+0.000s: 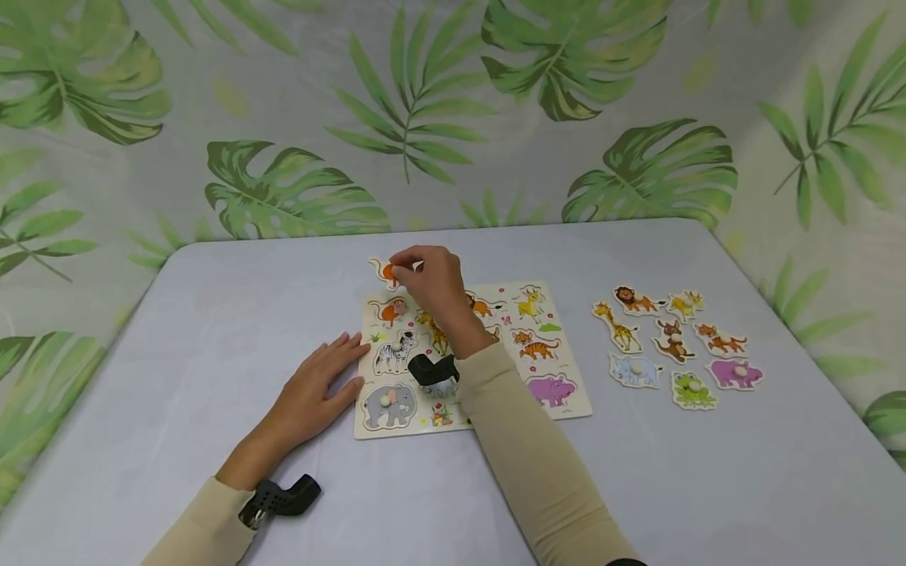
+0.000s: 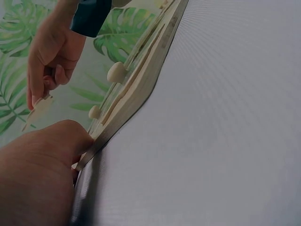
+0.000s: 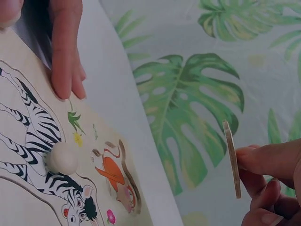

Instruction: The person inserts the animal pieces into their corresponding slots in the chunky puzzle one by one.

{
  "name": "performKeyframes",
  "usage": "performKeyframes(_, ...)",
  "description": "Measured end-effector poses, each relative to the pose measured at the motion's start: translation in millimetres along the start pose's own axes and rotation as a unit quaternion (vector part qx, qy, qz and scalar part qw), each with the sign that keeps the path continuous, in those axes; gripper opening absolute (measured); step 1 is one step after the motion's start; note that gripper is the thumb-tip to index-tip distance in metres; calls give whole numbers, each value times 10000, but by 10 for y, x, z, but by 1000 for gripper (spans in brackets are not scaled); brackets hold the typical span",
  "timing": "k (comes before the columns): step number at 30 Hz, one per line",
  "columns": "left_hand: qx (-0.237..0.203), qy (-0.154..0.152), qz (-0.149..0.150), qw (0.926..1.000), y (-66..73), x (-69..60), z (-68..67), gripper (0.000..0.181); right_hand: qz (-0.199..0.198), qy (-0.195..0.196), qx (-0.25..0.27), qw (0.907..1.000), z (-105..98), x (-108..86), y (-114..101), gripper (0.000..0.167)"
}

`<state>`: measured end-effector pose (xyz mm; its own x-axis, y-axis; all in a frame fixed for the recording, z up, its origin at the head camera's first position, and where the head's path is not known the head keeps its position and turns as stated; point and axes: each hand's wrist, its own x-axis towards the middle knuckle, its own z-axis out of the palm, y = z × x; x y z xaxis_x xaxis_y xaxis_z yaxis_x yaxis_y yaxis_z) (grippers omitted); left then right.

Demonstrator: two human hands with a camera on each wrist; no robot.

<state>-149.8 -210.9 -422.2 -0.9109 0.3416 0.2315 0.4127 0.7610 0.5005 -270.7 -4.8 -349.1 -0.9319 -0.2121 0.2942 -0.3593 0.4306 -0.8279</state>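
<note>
In the head view my right hand [image 1: 439,284] pinches an orange monkey puzzle piece [image 1: 385,273] above the far left corner of a wooden animal puzzle board [image 1: 579,405]. The right wrist view shows the monkey piece [image 3: 232,160] edge-on, held between thumb and fingers. Near it on the board is the printed monkey recess [image 3: 115,175]. My left hand [image 1: 314,391] lies at the board's left edge, fingers extended and touching it. A zebra piece [image 1: 396,354] and an elephant piece [image 1: 389,406], both with round knobs, sit in the board. My right forearm hides part of the board.
Right of the board lie several loose pieces, among them a lion [image 1: 635,302], a giraffe [image 1: 618,327], a frog [image 1: 694,391] and a purple hippo [image 1: 736,374]. A white cloth covers the table [image 1: 248,306]. Leaf-patterned fabric [image 1: 297,192] hangs behind it.
</note>
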Motion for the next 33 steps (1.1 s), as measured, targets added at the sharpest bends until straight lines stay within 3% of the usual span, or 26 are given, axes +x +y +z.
performKeyframes(9,57,34,-11,10000,-15,-20,-35,50,24,-95,192,9998,73,-47,0,13)
performKeyframes(19,-24,56,72,10000,-11,12,-30,50,151,-142,-105,9997,91,-109,25,13)
performKeyframes(33,-66,21,47,10000,7,8,4,50,-15,-219,-151,9996,140,-161,87,13)
